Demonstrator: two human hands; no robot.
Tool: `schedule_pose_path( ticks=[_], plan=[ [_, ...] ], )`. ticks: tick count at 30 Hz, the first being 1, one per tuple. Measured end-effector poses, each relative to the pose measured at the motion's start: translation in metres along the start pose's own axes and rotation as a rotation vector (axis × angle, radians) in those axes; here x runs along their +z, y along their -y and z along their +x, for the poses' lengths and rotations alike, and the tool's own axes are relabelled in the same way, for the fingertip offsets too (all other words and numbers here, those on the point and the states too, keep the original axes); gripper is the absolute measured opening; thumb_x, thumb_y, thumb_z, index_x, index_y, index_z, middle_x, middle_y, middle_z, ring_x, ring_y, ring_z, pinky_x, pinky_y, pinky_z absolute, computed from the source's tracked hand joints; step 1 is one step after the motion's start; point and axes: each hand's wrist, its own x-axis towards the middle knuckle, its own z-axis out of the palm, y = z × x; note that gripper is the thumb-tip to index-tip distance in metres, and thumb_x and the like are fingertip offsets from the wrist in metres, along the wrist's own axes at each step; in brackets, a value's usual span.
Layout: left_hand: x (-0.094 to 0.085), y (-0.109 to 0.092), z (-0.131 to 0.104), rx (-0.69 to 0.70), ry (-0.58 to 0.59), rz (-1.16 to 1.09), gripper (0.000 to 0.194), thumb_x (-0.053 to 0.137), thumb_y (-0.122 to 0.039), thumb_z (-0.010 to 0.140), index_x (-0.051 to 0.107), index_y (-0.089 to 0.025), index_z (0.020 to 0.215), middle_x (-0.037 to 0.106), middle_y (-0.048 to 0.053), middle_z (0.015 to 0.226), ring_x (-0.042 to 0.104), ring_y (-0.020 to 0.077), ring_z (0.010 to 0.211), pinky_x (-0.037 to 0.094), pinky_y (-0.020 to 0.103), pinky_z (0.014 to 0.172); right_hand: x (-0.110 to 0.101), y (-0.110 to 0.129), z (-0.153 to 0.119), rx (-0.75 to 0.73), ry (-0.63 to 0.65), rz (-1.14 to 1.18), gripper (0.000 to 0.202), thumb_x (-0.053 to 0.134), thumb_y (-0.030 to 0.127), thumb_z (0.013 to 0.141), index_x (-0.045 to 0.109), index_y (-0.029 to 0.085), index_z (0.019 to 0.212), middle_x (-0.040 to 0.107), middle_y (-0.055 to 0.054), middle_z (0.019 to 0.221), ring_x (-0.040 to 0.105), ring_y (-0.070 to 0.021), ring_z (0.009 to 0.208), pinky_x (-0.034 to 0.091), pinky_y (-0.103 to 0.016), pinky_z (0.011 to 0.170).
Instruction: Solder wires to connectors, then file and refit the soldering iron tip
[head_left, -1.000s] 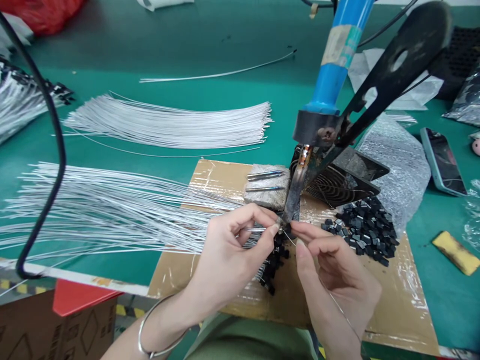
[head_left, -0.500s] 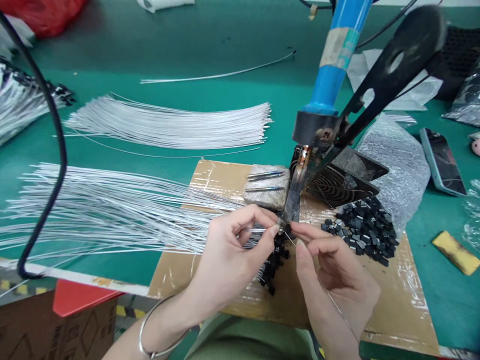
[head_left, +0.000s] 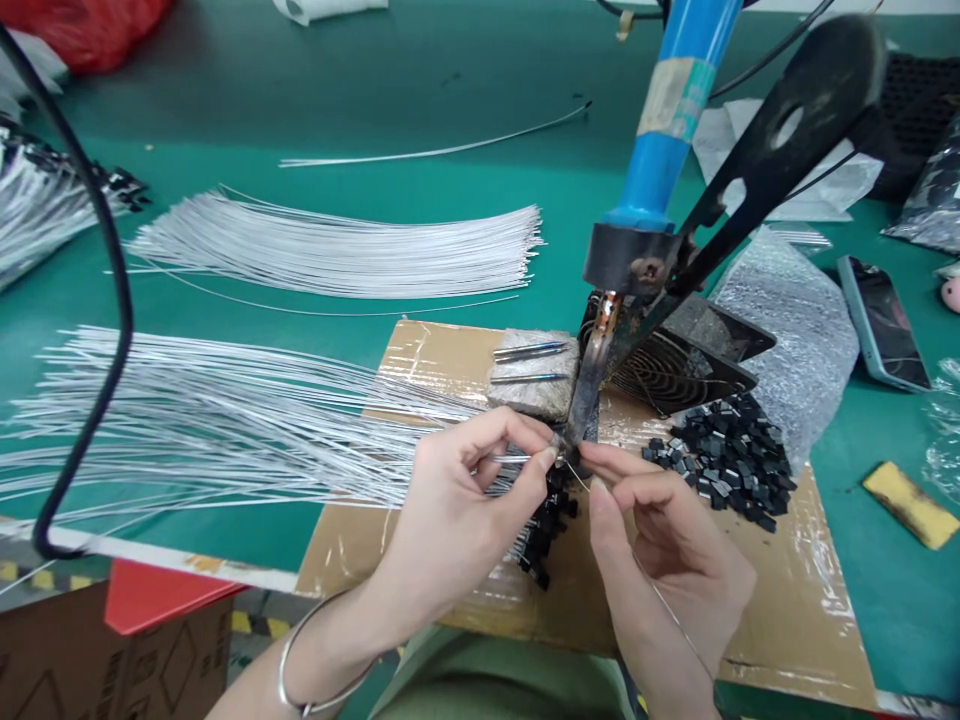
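Note:
A blue-handled soldering iron is clamped in a black metal stand, tip pointing down between my hands. Just left of the tip, my left hand is closed in a pinch on a white wire; its end and whatever is joined there are mostly hidden by my fingertips. Thin solder wire runs through my right hand, whose thumb and fingers pinch it, its free end reaching the iron's tip. Beneath my left hand lie black connectors on the ends of white wires.
A pile of loose black connectors lies on the cardboard, right of a small fan. Behind are a stone block with metal tips and a white wire bundle. A phone and yellow sponge sit right; a black cable hangs left.
Hardly anything differs. My right hand has shifted very slightly left, with the solder wire still at the iron's tip; my left hand holds its place.

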Motion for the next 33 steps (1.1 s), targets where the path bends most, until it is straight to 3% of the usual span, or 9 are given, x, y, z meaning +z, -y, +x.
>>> schedule_pose_path(
  ticks=[9, 14, 33],
  plan=[
    [-0.0006, 0.0025, -0.0003, -0.025, 0.02, 0.026, 0.011, 0.066, -0.021, 0.082, 0.069, -0.017, 0.072, 0.074, 0.005, 0.08, 0.061, 0.0137, 0.065, 0.029, 0.022, 0.045, -0.0012, -0.0021, 0.0, -0.018, 0.0, -0.009, 0.014, 0.069, 0.013, 0.092, 0.062, 0.019, 0.081, 0.077, -0.008, 0.111, 0.075, -0.0194, 0.104, 0.059, -0.031, 0.092],
    [-0.0003, 0.0018, -0.0011, -0.011, 0.01, 0.032, 0.012, 0.066, -0.021, 0.082, 0.069, -0.017, 0.071, 0.075, 0.005, 0.079, 0.059, 0.0129, 0.063, 0.03, 0.022, 0.046, -0.0012, -0.0026, -0.0004, -0.046, -0.001, -0.022, 0.015, 0.07, 0.009, 0.09, 0.063, 0.02, 0.082, 0.077, -0.004, 0.112, 0.074, -0.0155, 0.105, 0.057, -0.025, 0.093],
    [-0.0013, 0.0005, -0.0029, 0.005, 0.002, 0.022, 0.013, 0.065, -0.021, 0.083, 0.069, -0.017, 0.071, 0.074, 0.004, 0.079, 0.055, 0.0112, 0.059, 0.029, 0.022, 0.046, 0.0011, -0.0037, -0.0014, -0.095, -0.026, -0.061, 0.015, 0.071, 0.009, 0.089, 0.064, 0.021, 0.084, 0.077, -0.001, 0.11, 0.074, -0.0133, 0.102, 0.057, -0.023, 0.093]
  ],
)
